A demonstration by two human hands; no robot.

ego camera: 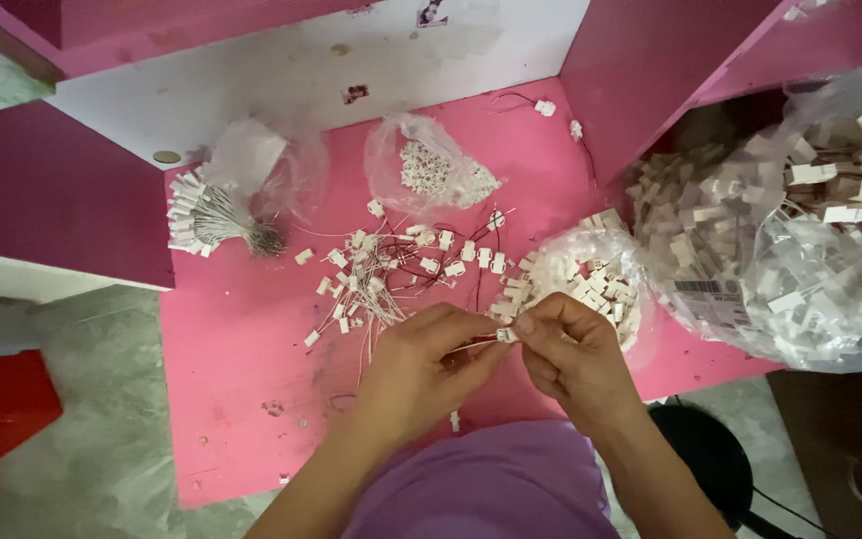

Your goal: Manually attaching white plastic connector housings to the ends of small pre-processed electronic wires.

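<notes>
White connector (504, 335): pinched between fingertips of left hand (421, 371) and right hand (569, 357), above pink table (241, 349). Wired pieces (391, 269) scattered behind, judged finished; bagged loose housings (591, 274) at right, judged left.

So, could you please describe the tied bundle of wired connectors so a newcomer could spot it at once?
Start at the pink tabletop and go to its far left edge. The bundle lies there beside a crumpled clear bag. Unlike the loose scattered connectors, its wires gather to one knot, white ends fanned left.
</notes>
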